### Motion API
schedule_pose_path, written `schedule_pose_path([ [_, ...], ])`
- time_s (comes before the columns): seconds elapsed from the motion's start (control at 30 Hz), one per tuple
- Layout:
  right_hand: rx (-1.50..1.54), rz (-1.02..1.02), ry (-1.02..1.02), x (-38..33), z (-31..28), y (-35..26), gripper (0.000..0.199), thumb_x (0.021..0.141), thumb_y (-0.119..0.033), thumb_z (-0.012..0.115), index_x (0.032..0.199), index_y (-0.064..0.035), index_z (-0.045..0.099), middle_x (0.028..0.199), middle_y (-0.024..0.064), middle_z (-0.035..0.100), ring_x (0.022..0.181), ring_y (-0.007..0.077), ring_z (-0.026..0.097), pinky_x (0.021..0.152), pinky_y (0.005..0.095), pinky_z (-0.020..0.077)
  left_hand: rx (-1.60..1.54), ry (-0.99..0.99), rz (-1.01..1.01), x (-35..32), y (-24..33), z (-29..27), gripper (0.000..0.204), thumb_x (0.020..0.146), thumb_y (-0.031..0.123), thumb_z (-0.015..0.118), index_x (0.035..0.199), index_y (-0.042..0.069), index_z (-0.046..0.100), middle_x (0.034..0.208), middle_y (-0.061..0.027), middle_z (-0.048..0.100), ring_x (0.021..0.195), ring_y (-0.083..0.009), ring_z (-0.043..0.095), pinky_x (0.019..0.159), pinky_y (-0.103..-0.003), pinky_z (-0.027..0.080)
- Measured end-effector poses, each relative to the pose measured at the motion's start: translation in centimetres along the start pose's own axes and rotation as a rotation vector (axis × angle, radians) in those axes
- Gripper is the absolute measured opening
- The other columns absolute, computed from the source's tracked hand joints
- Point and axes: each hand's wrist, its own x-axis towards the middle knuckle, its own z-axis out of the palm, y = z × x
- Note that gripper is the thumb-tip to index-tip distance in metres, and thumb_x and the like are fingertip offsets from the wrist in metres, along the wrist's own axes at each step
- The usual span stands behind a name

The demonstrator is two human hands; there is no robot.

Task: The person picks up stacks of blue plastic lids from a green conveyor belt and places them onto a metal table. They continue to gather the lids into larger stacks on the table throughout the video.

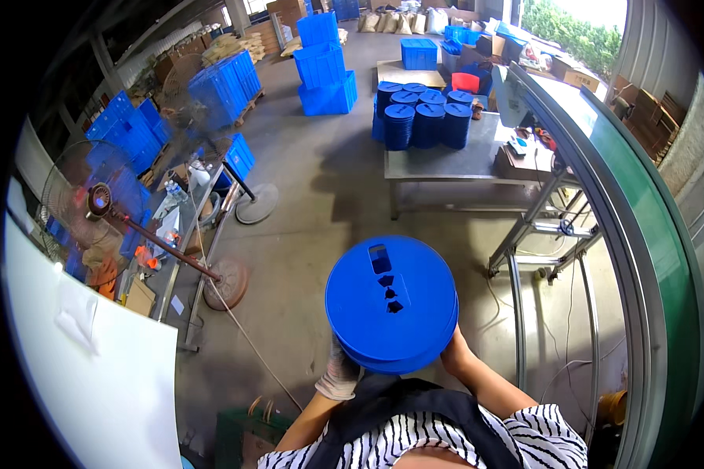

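Note:
In front of my body I carry a stack of blue round plastic lids (352,313). The top one has a rounded rectangular opening and several small jagged cut-outs in a row. My left hand (339,377), in a light grey glove, supports the stack from its near left side. On the near right side, my bare right hand (455,353) is closed against the rim. Most of the fingers of both hands are hidden beneath and behind the lids. Ahead, similar blue stacks (430,125) stand close together on a metal table (422,166).
A conveyor with a green belt (641,203) and metal frame runs along my right. Left are a pedestal fan (99,201), a cluttered bench (176,266) and a white surface (109,391). A cable (250,344) crosses the floor. Blue crates (325,78) are piled farther off.

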Motion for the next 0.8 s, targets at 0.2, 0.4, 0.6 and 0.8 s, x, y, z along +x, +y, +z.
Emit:
schedule_pose_path([
  [0.2, 0.071, -0.054, 0.142, 14.1, 3.3, -2.8, 0.047, 0.09, -0.04, 0.043, 0.121, -0.0055, 0.047, 0.116, 0.0077, 0.053, 0.106, 0.0198, 0.049, 0.091, 0.0322, 0.038, 0.046, -0.072, -0.009, 14.8, 7.7, -0.6, 0.075, 0.085, 0.06, 0.04, 0.135, 0.006, 0.03, 0.137, -0.0082, 0.034, 0.125, -0.0197, 0.03, 0.106, -0.036, 0.022],
  [0.4, 0.159, 0.075, 0.129, 27.5, 8.5, -8.7, 0.042, 0.09, -0.031, 0.042, 0.123, -0.0062, 0.042, 0.12, 0.0086, 0.049, 0.108, 0.0204, 0.047, 0.091, 0.0333, 0.0387, 0.119, -0.107, 0.021, 29.3, 14.5, -1.9, 0.075, 0.086, 0.06, 0.038, 0.136, 0.005, 0.029, 0.138, -0.0085, 0.032, 0.126, -0.0201, 0.029, 0.106, -0.035, 0.02],
  [0.6, 0.017, 0.058, 0.057, 44.1, 7.0, -9.4, 0.065, 0.088, -0.055, 0.038, 0.138, -0.015, 0.026, 0.138, 0.0069, 0.034, 0.126, 0.0215, 0.031, 0.104, 0.0365, 0.0245, 0.031, -0.074, -0.073, 45.4, 18.6, -3.5, 0.067, 0.088, 0.054, 0.039, 0.135, 0.006, 0.032, 0.136, -0.0097, 0.036, 0.123, -0.0213, 0.034, 0.105, -0.036, 0.024],
  [0.8, 0.001, 0.003, -0.081, 60.2, 12.9, -16.5, 0.072, 0.085, -0.062, 0.036, 0.138, -0.0155, 0.022, 0.141, 0.0079, 0.027, 0.13, 0.0225, 0.023, 0.107, 0.0382, 0.0175, 0.014, 0.058, -0.202, 59.7, 24.0, -10.1, 0.057, 0.087, 0.05, 0.046, 0.127, 0.009, 0.041, 0.126, -0.008, 0.046, 0.116, -0.0239, 0.043, 0.099, -0.038, 0.034],
])
